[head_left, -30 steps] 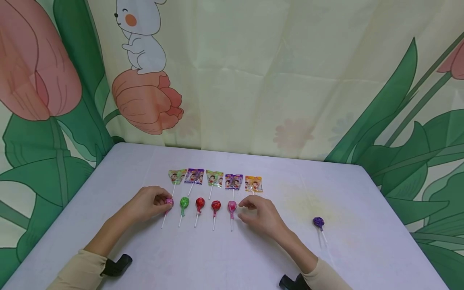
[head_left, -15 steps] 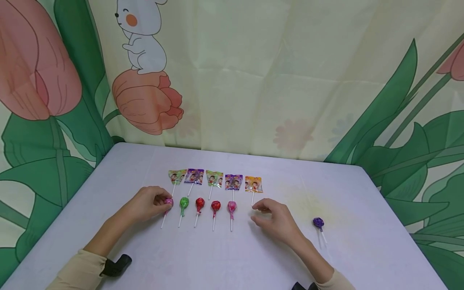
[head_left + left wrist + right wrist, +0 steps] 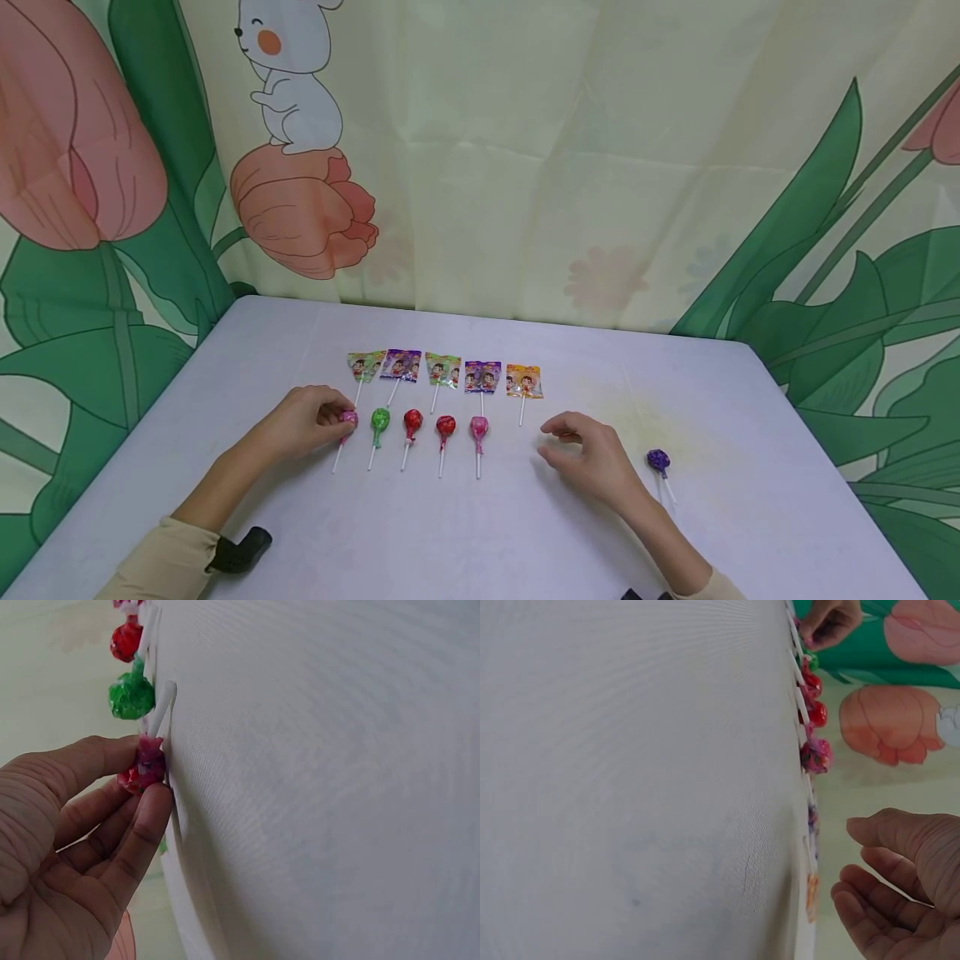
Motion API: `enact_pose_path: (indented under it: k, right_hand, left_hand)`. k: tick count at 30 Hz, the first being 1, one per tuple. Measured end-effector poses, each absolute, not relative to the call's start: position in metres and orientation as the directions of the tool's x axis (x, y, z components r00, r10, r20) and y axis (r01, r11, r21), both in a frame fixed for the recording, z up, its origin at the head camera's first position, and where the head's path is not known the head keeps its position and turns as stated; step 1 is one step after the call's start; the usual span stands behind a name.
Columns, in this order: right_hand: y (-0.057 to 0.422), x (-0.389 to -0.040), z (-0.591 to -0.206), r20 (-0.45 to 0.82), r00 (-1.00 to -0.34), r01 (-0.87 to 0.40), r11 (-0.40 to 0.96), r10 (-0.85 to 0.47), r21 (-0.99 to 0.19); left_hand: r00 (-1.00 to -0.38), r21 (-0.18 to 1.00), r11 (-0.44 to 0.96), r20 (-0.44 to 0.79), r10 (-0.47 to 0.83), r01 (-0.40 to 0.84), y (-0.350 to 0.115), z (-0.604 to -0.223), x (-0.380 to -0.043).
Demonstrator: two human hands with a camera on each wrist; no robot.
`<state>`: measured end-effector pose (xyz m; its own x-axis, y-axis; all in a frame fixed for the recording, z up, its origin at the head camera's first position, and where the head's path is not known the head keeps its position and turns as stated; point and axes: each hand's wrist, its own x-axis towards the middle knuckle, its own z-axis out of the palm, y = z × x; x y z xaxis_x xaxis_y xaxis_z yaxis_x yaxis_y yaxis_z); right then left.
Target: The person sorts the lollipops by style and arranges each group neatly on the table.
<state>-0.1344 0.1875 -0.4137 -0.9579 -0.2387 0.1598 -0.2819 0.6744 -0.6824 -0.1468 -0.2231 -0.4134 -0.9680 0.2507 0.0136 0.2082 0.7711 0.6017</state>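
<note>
At the left end of the front row, my left hand [image 3: 303, 423] pinches the wrapped head of a pink lollipop [image 3: 151, 761] between thumb and fingers; its stick points toward me. To its right lie a green lollipop [image 3: 380, 419], two red lollipops [image 3: 412, 420] and another pink lollipop [image 3: 479, 428], all heads away from me. My right hand [image 3: 592, 458] hovers right of that row, fingers loosely bent with nothing between them, as the right wrist view also shows. A purple lollipop [image 3: 658, 460] lies apart at the right, beyond this hand.
Behind the front row runs a second row of flat bagged lollipops: green [image 3: 367, 365], purple [image 3: 402, 365], green again, purple again, and orange [image 3: 524, 381]. They lie on a white-covered table [image 3: 360, 542]. A printed curtain [image 3: 480, 167] hangs at the table's far edge.
My right hand has moved right, away from the pink lollipop at the row's right end, uncovering the orange lollipop's stick. The left hand has stayed on its pink lollipop.
</note>
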Motion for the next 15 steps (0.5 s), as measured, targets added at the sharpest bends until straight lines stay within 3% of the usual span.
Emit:
enact_pose_path:
  k: [15]
  right_hand:
    - [0.206,-0.131,-0.415,0.19,-0.96,-0.28,0.684,-0.206,-0.674]
  left_hand:
    - [-0.967,0.599,0.772,0.012,0.255,0.211,-0.223,-0.414,-0.147]
